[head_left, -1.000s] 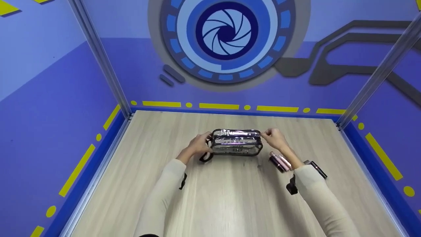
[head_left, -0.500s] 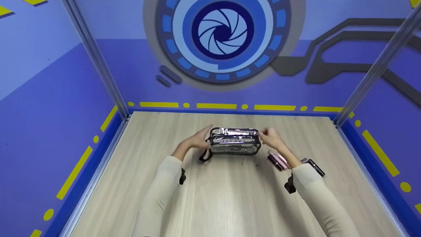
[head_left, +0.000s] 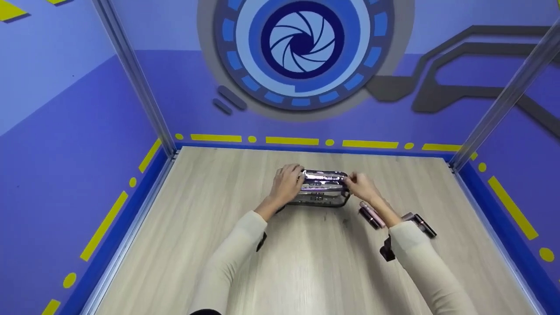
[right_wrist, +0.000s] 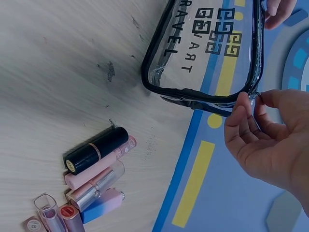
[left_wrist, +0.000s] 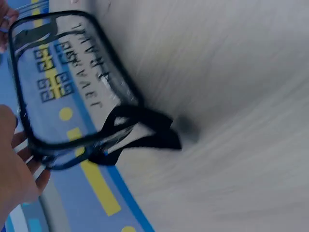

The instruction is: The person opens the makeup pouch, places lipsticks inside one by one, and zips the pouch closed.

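A clear pouch (head_left: 321,199) with black trim, a zipper and printed lettering stands upright on the table. My left hand (head_left: 286,183) lies over the upper left end of it; in the left wrist view, the fingers (left_wrist: 41,180) bend round its top edge. From that end hangs a black wrist strap (left_wrist: 145,126). At the opposite upper corner, my right hand (head_left: 361,186) pinches a small zipper pull (right_wrist: 254,95) between thumb and index finger. Close under the right forearm lie a black lipstick tube (right_wrist: 96,151) and a pink tube (right_wrist: 91,170).
More cosmetics lie by the right forearm: a clear-capped tube (right_wrist: 96,186), a blue-and-pink one (right_wrist: 102,205) and several lip tubes (right_wrist: 71,218). A wooden table (head_left: 302,271) spreads out in front, with blue walls (head_left: 297,127) behind and at both sides.
My left hand has moved right from beside the pouch's strap end onto its upper left part. The right hand stays pinching at the right corner, and the pouch has barely moved.
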The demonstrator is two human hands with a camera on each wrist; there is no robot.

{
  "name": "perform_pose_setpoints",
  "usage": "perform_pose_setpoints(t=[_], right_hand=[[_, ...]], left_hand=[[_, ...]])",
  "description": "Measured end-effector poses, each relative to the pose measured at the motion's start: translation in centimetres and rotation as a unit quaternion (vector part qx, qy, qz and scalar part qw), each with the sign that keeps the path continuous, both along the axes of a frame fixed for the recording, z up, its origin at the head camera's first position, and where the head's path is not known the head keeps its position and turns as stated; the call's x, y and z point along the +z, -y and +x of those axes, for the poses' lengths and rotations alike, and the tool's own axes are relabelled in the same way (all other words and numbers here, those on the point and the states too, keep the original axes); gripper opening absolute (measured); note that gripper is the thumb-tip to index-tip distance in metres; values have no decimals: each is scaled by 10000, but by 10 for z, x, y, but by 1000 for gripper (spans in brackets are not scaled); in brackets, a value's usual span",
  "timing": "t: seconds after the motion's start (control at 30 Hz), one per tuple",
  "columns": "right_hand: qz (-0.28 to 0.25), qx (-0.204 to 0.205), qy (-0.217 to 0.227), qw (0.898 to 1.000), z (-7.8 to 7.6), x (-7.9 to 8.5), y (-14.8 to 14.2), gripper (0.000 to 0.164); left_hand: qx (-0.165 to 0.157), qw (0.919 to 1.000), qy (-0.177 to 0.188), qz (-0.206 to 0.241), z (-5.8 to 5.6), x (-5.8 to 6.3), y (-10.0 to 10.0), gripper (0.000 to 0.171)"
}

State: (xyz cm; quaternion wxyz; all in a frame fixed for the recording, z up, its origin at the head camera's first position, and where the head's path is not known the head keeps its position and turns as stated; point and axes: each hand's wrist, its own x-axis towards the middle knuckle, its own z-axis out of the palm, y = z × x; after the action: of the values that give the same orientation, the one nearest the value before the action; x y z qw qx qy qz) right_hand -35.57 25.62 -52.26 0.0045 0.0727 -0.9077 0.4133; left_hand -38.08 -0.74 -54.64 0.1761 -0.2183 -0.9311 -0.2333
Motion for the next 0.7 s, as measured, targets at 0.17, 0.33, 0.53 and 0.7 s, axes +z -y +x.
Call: perform_pose_setpoints(t=[0.17,0.33,0.53,0.7], right_hand=[[-31,140,-70,9999,2,-5,-1,19],[146,478,-227,9985,2,-6,-7,18],[491,506,-385,9968,-1,-4,-10,14],[687,276,-486,9961,-4,1,-12,13]], left_hand=[[347,9990,-195,188,-4,-12,-8,28],[217,9993,-263,-157,-8,-12,-5,31],[44,9980,-102,-630,-9,-16,0,36],[-37,9939,388,-1031,-14,-14,2,43]])
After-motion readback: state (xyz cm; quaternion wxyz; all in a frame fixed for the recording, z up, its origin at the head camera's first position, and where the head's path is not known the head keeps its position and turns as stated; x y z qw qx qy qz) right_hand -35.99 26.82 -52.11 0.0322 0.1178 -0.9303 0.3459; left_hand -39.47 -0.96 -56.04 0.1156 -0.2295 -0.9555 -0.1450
